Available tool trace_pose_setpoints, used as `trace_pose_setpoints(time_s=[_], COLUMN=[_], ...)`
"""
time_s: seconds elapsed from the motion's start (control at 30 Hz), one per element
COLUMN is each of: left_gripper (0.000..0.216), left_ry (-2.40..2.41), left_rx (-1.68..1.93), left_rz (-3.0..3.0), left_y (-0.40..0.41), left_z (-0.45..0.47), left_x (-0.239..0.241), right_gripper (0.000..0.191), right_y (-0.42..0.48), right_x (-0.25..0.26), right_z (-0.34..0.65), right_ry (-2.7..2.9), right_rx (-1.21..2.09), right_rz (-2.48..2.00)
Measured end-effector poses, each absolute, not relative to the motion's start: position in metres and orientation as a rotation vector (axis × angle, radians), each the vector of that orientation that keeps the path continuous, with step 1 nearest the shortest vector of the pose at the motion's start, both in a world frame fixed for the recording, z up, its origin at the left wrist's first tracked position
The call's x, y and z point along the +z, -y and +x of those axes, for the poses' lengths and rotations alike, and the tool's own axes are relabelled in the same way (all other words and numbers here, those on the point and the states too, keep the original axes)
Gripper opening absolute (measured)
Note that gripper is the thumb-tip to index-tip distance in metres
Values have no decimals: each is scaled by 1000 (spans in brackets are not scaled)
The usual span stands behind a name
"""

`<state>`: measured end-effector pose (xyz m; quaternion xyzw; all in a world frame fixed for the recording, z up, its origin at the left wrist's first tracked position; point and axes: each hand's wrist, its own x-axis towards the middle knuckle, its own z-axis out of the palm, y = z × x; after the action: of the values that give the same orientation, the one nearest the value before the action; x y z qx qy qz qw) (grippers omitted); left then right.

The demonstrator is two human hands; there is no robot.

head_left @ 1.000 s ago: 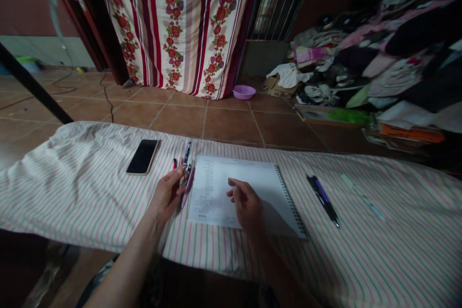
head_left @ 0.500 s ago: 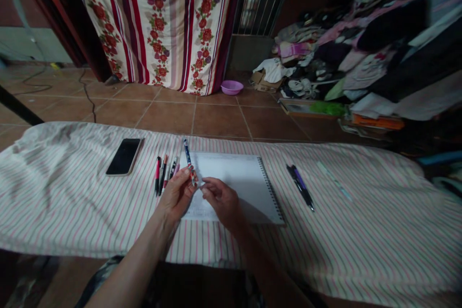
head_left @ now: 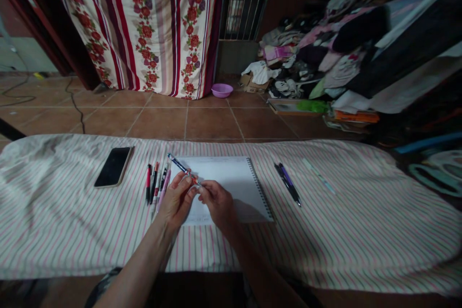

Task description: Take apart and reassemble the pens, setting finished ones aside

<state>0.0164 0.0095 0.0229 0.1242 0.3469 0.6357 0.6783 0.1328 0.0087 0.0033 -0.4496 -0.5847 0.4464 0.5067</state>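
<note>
My left hand (head_left: pixel 175 200) and my right hand (head_left: pixel 215 202) meet over the near left corner of a white spiral notebook (head_left: pixel 231 178). Both pinch one blue patterned pen (head_left: pixel 179 166), which points up and to the left from my fingers. The notebook lies flat on a striped cloth (head_left: pixel 72 221). Several more pens (head_left: pixel 155 182) lie side by side on the cloth just left of my left hand.
A black phone (head_left: pixel 113 167) lies face up on the cloth at the left. Two dark pens (head_left: pixel 288 183) rest right of the notebook, a pale one (head_left: pixel 318 176) beyond. Past the cloth are tiled floor, a flowered curtain (head_left: pixel 151 24), a purple bowl (head_left: pixel 221 90) and piled clothes (head_left: pixel 325 57).
My left hand has lifted the blue pen out of the row of pens. My right hand came off the notebook page and took hold of the pen too. The view shifted right.
</note>
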Motion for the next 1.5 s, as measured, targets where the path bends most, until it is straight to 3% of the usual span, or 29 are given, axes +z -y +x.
trace_pose_setpoints(time_s=[0.6,1.5], left_gripper=[32,28], left_ry=[-914,-1049], left_rx=[1397,1431], left_rz=[398,697], left_y=[2,8], left_z=[14,11], left_x=[21,14], right_gripper=[22,24], right_y=[-12,-24], right_x=[10,6], right_z=[135,125], right_ry=[902,576], right_rx=[1491,1667], right_rz=[-932,-839])
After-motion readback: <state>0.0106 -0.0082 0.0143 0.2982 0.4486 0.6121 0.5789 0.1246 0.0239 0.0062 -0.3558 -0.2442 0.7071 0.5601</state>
